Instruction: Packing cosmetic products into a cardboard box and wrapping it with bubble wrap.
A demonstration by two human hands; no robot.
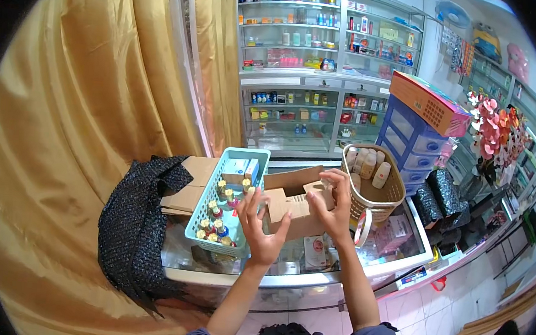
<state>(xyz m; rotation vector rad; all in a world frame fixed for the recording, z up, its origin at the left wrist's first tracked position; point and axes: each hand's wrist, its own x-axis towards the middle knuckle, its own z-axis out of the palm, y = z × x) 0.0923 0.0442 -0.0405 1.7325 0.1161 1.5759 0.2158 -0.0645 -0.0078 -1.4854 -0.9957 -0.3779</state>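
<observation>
A small brown cardboard box [298, 226] with raised flaps stands on the glass display counter, between both hands. My left hand [263, 233] is at its left side, fingers spread; whether it touches the box cannot be told. My right hand [336, 206] is over its right flap, fingers bent and apart, with the fingertips at the cardboard. Left of the box is a mint plastic basket [191, 230] with nail polish bottles [218, 227] and blue-and-white boxes [236, 168]. On the right a beige plastic basket [371, 201] holds several white-capped bottles [380, 175].
Flattened cardboard [190, 194] and black bubble wrap [133, 228] lie at the left, by a gold curtain [111, 60]. A tape roll [363, 228] is at the beige basket's front. Blue drawers [410, 131] stand back right, a patterned box [428, 104] on top. Glass shelves rise behind.
</observation>
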